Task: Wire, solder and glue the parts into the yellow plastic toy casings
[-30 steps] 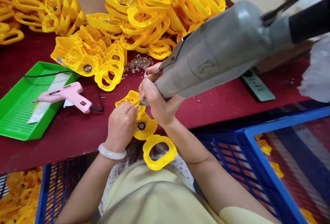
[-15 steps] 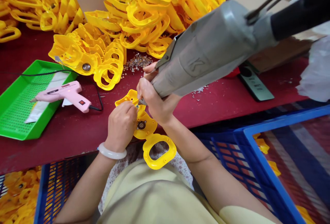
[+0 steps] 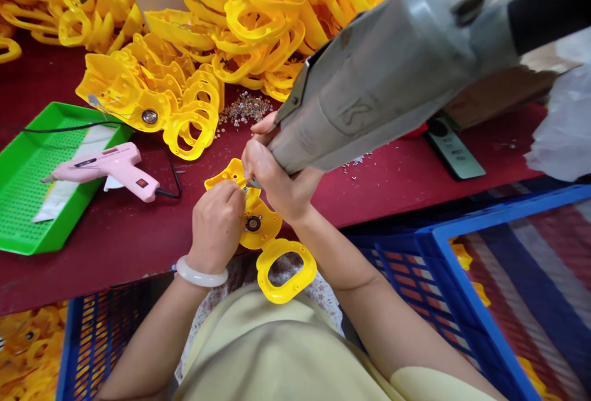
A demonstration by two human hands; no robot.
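My left hand (image 3: 217,225) is closed on a yellow plastic part (image 3: 263,234) with a loop handle and a round metal piece in its middle, holding it at the near edge of the red table (image 3: 115,234). My right hand (image 3: 277,176) is wrapped round the nose of a large grey powered screwdriver (image 3: 383,74) that slants up to the right. Its tip touches the yellow part right beside my left fingers. A white bangle (image 3: 201,275) sits on my left wrist.
Heaps of the same yellow parts (image 3: 240,25) fill the back of the table. A pink glue gun (image 3: 106,167) lies half on a green tray (image 3: 28,204) at left. Loose small screws (image 3: 242,108) lie behind my hands. Blue crates (image 3: 443,265) stand below the table edge; a remote (image 3: 450,145) lies at right.
The view has shifted slightly; the screwdriver's body looms a little larger. Both hands stay on the yellow part and the tool in the same place.
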